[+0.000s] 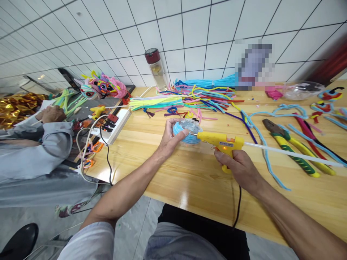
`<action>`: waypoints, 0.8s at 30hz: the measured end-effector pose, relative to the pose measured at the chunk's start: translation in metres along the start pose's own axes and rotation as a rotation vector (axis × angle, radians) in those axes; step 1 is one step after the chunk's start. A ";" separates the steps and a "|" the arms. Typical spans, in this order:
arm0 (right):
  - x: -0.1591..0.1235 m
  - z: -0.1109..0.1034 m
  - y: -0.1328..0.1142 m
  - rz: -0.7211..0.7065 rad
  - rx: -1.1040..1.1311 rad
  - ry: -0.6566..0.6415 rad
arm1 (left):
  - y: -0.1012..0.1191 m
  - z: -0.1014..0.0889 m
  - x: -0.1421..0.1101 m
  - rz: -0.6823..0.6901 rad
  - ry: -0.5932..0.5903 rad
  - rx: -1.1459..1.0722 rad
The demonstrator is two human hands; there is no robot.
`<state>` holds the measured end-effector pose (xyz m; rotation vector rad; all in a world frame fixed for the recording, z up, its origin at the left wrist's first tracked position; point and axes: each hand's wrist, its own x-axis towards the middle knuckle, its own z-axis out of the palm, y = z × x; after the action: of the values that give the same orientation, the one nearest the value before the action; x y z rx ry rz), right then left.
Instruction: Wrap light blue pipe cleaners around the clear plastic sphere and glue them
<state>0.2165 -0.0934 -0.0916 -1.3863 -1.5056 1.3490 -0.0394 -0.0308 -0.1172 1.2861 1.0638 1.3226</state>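
Note:
In my right hand [238,166] is a yellow hot glue gun [219,139], its small light lit orange and a long clear glue stick [287,152] poking out of the back. The nozzle points left and meets a round, bowl-like piece [181,136] wound with light blue pipe cleaner, greyish on top. My left hand [172,136] grips this piece by its left side, the thumb lying across the top near the nozzle. A black cord hangs from the gun's handle over the table's front edge.
Bundles of pipe cleaners [157,103] lie along the back by a lidded glass bottle [157,68]. Green-handled pliers [290,146] rest at right. A power strip [115,126] with cords stands left, near a co-worker's hand [54,114] and a colourful pipe-cleaner figure [101,86].

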 end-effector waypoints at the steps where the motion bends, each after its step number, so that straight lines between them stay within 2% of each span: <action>1: 0.000 0.000 0.000 -0.005 0.004 0.000 | 0.000 0.000 0.000 0.001 0.001 0.002; 24: -0.001 0.000 0.003 -0.001 0.034 -0.003 | 0.002 0.001 -0.001 -0.009 0.009 0.000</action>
<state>0.2178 -0.0946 -0.0940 -1.3628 -1.4787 1.3696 -0.0383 -0.0319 -0.1149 1.2751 1.0742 1.3224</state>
